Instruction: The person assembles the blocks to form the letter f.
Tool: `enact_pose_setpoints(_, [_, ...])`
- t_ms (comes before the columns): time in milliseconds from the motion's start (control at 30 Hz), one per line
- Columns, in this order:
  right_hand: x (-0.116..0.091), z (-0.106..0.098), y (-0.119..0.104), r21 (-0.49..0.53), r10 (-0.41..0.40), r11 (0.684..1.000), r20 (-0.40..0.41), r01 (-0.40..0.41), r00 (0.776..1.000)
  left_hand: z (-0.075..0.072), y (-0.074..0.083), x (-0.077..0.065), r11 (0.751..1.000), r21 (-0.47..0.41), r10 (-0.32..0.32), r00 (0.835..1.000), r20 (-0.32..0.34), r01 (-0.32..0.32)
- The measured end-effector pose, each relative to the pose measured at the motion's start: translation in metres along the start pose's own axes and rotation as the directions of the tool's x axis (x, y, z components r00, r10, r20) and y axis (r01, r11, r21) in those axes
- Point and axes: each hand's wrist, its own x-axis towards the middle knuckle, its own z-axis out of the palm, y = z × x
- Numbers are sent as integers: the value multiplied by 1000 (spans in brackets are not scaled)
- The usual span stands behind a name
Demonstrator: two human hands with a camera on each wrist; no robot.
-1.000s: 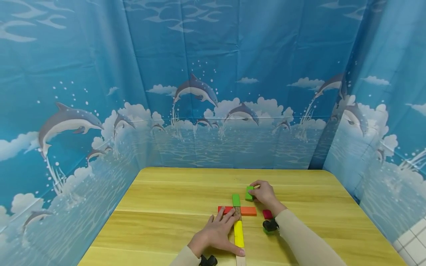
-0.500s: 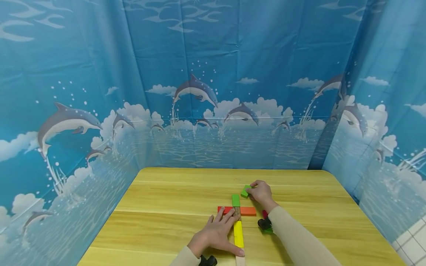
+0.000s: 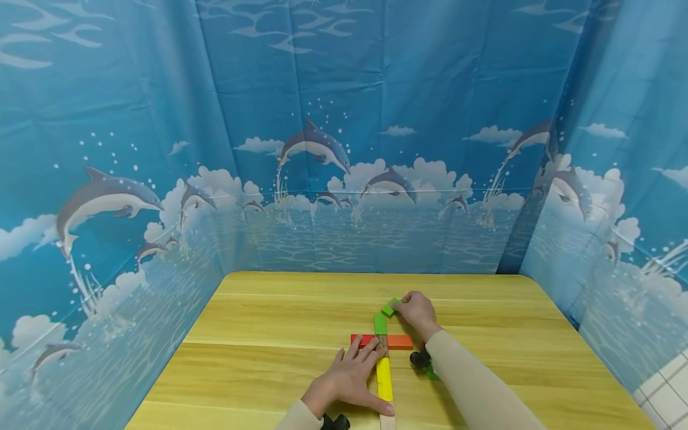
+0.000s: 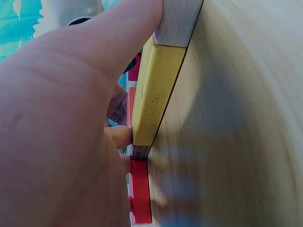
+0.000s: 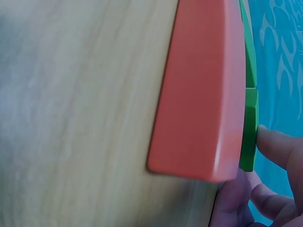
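Observation:
In the head view, blocks lie in a cross on the table: a green block at the far end, a brown block at the crossing, a red block left, an orange block right, a yellow block and a pale wooden block nearer. My left hand rests spread over them, its fingertips at the red and brown blocks, its thumb on the pale one. My right hand pinches another green block, slanted beside the cross's far end; the right wrist view shows this held block near the thumb.
Below the right wrist lies one more green block, partly hidden by a black wrist camera. A sliver of a dark red block shows nearby. The wooden table ends at a blue dolphin curtain.
My right hand has moved left with its green block, which has turned slantwise and come close to the cross's far green block. The left hand has stayed in place.

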Motion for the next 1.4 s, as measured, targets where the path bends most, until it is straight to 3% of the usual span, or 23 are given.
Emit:
enact_pose_setpoints(1067, [3, 6, -4, -67, 49, 997, -5, -49, 999, -1, 0, -1, 1000, -14, 5, 1000, -7, -5])
enact_pose_setpoints(1400, [4, 6, 0, -33, 43, 999, 10, -43, 999, 2, -1, 1, 1000, -6, 7, 1000, -24, -7])
